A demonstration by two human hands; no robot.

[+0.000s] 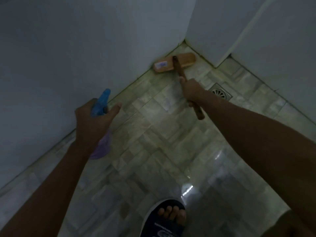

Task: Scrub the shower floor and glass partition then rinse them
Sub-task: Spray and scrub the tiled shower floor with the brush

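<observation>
**Corner view: brush (174, 63) on floor (153, 134)**

Brush head sits in the far corner, touching the wall (85, 48). R hand (189, 90) is wrapped round its handle. L hand (93, 120) grips a spray bottle (100, 104), forefinger out. I see the drain (221, 94) nr R hand.

grey walls (68, 40) filled the dim upper frame; below, a pale tiled floor (153, 142) gleamed, with a drain (221, 94) right of centre.

The scrub brush (185, 59) is tan, its handle brown. The spray bottle (100, 102) is blue above, purple below. The floor (153, 130) is pale, marbled grey-green tile.
</observation>
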